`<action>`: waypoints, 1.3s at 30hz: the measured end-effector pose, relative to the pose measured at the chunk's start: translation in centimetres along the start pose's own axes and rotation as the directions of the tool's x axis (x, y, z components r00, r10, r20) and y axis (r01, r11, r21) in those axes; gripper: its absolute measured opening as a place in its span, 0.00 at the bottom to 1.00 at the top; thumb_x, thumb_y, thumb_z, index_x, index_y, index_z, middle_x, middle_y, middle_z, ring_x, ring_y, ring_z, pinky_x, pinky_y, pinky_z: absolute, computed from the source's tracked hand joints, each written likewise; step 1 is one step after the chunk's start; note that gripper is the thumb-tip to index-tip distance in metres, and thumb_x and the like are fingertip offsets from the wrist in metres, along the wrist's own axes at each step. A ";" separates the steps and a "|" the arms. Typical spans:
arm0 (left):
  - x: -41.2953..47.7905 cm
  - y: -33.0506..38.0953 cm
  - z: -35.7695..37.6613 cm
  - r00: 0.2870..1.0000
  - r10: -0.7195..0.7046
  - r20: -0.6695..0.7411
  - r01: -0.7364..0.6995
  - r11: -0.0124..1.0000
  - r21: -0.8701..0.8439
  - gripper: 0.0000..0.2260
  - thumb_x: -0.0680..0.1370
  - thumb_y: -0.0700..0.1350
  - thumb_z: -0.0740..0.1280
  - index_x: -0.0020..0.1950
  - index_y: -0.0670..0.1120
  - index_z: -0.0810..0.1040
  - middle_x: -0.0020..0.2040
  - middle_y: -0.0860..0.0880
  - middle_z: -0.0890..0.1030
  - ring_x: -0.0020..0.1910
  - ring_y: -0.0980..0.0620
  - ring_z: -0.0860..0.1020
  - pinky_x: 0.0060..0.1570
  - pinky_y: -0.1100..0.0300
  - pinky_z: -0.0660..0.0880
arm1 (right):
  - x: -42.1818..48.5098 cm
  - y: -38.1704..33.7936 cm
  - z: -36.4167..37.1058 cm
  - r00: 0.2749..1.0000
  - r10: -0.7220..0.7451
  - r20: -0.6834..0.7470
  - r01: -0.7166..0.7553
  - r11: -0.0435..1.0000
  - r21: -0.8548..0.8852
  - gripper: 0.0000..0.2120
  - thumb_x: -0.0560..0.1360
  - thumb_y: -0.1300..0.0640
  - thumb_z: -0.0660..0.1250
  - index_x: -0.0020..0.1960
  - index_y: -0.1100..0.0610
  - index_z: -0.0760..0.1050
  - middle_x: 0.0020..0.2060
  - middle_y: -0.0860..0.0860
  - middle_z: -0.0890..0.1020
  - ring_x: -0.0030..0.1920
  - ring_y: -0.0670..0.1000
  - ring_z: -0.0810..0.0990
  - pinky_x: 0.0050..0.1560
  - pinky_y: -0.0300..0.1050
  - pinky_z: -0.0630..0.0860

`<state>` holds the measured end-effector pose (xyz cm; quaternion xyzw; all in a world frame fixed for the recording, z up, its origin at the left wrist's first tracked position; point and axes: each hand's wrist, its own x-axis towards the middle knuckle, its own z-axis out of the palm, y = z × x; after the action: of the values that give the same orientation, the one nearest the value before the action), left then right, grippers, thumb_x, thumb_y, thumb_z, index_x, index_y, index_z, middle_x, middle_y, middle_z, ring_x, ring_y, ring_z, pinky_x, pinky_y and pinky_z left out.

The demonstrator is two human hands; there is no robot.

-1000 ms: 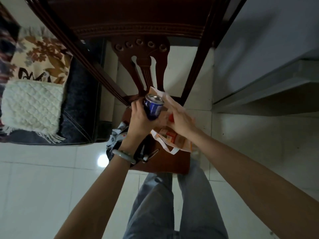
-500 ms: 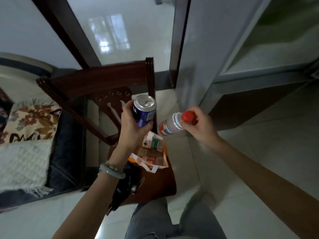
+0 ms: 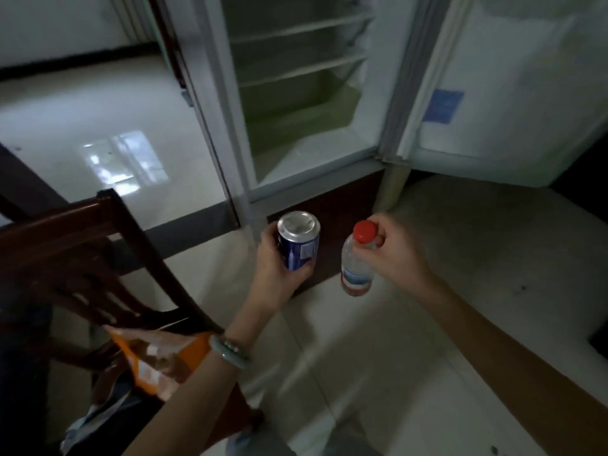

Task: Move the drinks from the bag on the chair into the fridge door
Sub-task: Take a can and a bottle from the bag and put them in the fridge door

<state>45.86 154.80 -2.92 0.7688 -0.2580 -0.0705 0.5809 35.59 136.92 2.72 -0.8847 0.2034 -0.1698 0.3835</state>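
My left hand [image 3: 274,274] grips a blue drink can [image 3: 298,240] held upright in front of the open fridge. My right hand [image 3: 393,251] holds a clear water bottle [image 3: 356,263] by its neck, just under the red cap; the bottle hangs down. An orange and white bag [image 3: 154,363] lies on the dark wooden chair [image 3: 98,258] at the lower left, partly behind my left forearm. The fridge door [image 3: 513,93] stands swung open at the upper right, its white inner side facing me.
The fridge body [image 3: 296,103] is open ahead, with bare shelves and a greenish drawer. A dark base panel runs under it. Pale tiled floor [image 3: 460,258] spreads around. Crumpled fabric lies at the chair's foot at the lower left.
The view has swung from the chair to the open fridge. Both hands have carried the can and the bottle away from the bag, toward the fridge.
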 end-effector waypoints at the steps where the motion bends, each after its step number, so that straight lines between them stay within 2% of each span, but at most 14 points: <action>1: 0.0 0.5 2.1 1.000 -0.006 0.029 0.006 1.000 -0.004 0.36 0.63 0.38 0.78 0.65 0.45 0.63 0.61 0.48 0.72 0.56 0.61 0.73 0.52 0.75 0.70 | -0.6 1.2 -1.9 0.999 0.029 -0.016 -0.029 0.999 -0.015 0.12 0.66 0.53 0.72 0.46 0.55 0.73 0.33 0.47 0.75 0.36 0.49 0.75 0.40 0.52 0.74; 4: 0.5 2.4 7.6 0.993 0.011 0.114 -0.006 0.999 -0.045 0.37 0.63 0.39 0.78 0.65 0.50 0.62 0.62 0.49 0.71 0.58 0.59 0.73 0.54 0.71 0.71 | -2.1 4.5 -7.2 0.990 0.101 -0.098 -0.106 0.994 -0.042 0.11 0.65 0.54 0.73 0.43 0.54 0.74 0.31 0.45 0.74 0.34 0.48 0.74 0.38 0.49 0.73; 7: 1.8 4.5 12.2 0.979 0.050 0.197 -0.040 0.998 -0.056 0.38 0.63 0.39 0.78 0.67 0.46 0.61 0.62 0.48 0.72 0.58 0.60 0.73 0.54 0.71 0.72 | -3.1 7.2 -11.8 0.970 0.161 -0.182 -0.172 0.984 -0.044 0.08 0.66 0.56 0.73 0.40 0.54 0.74 0.28 0.44 0.72 0.31 0.44 0.71 0.33 0.41 0.68; 8: 2.4 5.1 13.5 0.975 0.055 0.216 -0.043 0.997 -0.061 0.38 0.63 0.39 0.78 0.67 0.46 0.61 0.62 0.48 0.72 0.58 0.59 0.73 0.55 0.68 0.73 | -3.2 7.9 -13.1 0.964 0.172 -0.205 -0.186 0.981 -0.050 0.08 0.67 0.56 0.73 0.39 0.54 0.74 0.27 0.44 0.71 0.30 0.43 0.70 0.32 0.39 0.66; 10: 3.7 6.3 16.1 0.966 0.055 0.252 -0.035 0.996 -0.084 0.38 0.63 0.39 0.78 0.67 0.47 0.62 0.63 0.48 0.72 0.59 0.55 0.74 0.54 0.62 0.74 | -3.2 9.3 -15.3 0.952 0.195 -0.237 -0.214 0.975 -0.057 0.08 0.67 0.56 0.73 0.39 0.57 0.74 0.27 0.45 0.71 0.29 0.42 0.69 0.31 0.37 0.65; 12: 5.3 7.4 18.5 0.956 0.075 0.284 -0.048 0.994 -0.101 0.38 0.63 0.38 0.78 0.67 0.47 0.62 0.63 0.48 0.72 0.59 0.54 0.73 0.52 0.65 0.73 | -2.7 10.6 -17.3 0.937 0.231 -0.263 -0.247 0.968 -0.032 0.09 0.68 0.56 0.73 0.41 0.55 0.74 0.28 0.45 0.71 0.30 0.43 0.69 0.32 0.37 0.65; 16: 9.1 9.9 23.5 0.938 0.110 0.328 -0.060 0.985 -0.161 0.34 0.63 0.34 0.77 0.62 0.49 0.64 0.56 0.53 0.74 0.53 0.61 0.76 0.49 0.68 0.75 | -0.2 13.4 -21.2 0.900 0.264 -0.346 -0.300 0.952 -0.055 0.11 0.68 0.53 0.73 0.47 0.53 0.74 0.36 0.47 0.76 0.36 0.45 0.73 0.36 0.35 0.68; 18: 11.3 10.9 26.2 0.924 0.144 0.354 -0.078 0.978 -0.194 0.33 0.63 0.31 0.76 0.60 0.49 0.64 0.53 0.57 0.74 0.50 0.67 0.76 0.48 0.69 0.75 | 1.7 14.7 -23.1 0.884 0.269 -0.383 -0.319 0.945 -0.072 0.12 0.69 0.53 0.72 0.49 0.54 0.74 0.38 0.47 0.76 0.37 0.42 0.73 0.38 0.31 0.67; 20: 13.8 11.8 28.7 0.908 0.192 0.372 -0.113 0.968 -0.223 0.31 0.64 0.28 0.75 0.58 0.46 0.64 0.51 0.58 0.72 0.48 0.73 0.74 0.45 0.74 0.73 | 4.1 16.0 -25.0 0.866 0.267 -0.422 -0.331 0.940 -0.085 0.12 0.70 0.52 0.72 0.50 0.54 0.74 0.39 0.46 0.76 0.37 0.39 0.71 0.38 0.28 0.65; 25: 21.4 13.9 33.1 0.876 0.282 0.391 -0.204 0.952 -0.228 0.32 0.64 0.31 0.76 0.63 0.42 0.65 0.52 0.61 0.70 0.49 0.77 0.71 0.45 0.78 0.69 | 11.1 18.7 -29.5 0.805 0.270 -0.528 -0.368 0.926 -0.088 0.14 0.70 0.50 0.72 0.52 0.54 0.74 0.40 0.47 0.77 0.37 0.40 0.72 0.37 0.30 0.67; 29: 26.7 15.6 36.0 0.856 0.314 0.412 -0.228 0.942 -0.245 0.31 0.66 0.33 0.75 0.60 0.51 0.64 0.52 0.62 0.70 0.48 0.76 0.71 0.44 0.78 0.70 | 16.3 20.3 -32.5 0.752 0.209 -0.625 -0.336 0.938 -0.090 0.14 0.70 0.52 0.72 0.53 0.56 0.75 0.41 0.48 0.77 0.40 0.46 0.74 0.41 0.37 0.70; 33: 29.5 15.8 38.1 0.850 0.322 0.418 -0.247 0.943 -0.224 0.31 0.66 0.34 0.75 0.60 0.51 0.62 0.53 0.63 0.68 0.49 0.77 0.70 0.45 0.78 0.69 | 20.7 22.6 -34.4 0.711 0.176 -0.681 -0.286 0.957 -0.051 0.12 0.70 0.54 0.72 0.51 0.56 0.74 0.36 0.46 0.75 0.35 0.42 0.72 0.36 0.30 0.66; 36: 31.0 15.1 39.6 0.858 0.304 0.414 -0.244 0.951 -0.193 0.32 0.66 0.33 0.75 0.61 0.50 0.62 0.54 0.64 0.67 0.50 0.77 0.70 0.46 0.78 0.69 | 23.4 25.0 -35.2 0.710 0.161 -0.686 -0.268 0.962 -0.052 0.12 0.71 0.54 0.71 0.51 0.56 0.74 0.37 0.47 0.74 0.35 0.43 0.71 0.36 0.31 0.65; 39: 32.1 14.6 40.6 0.885 0.260 0.385 -0.212 0.964 -0.163 0.32 0.66 0.34 0.76 0.61 0.50 0.62 0.54 0.63 0.68 0.51 0.75 0.70 0.46 0.78 0.69 | 26.0 27.7 -35.5 0.756 0.156 -0.635 -0.257 0.964 -0.070 0.15 0.71 0.53 0.71 0.54 0.58 0.75 0.42 0.51 0.77 0.40 0.49 0.74 0.42 0.40 0.69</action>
<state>52.19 101.84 3.99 0.6653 -0.4594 -0.1711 0.5631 35.40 85.28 8.75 -0.7770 0.4277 -0.3935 0.2420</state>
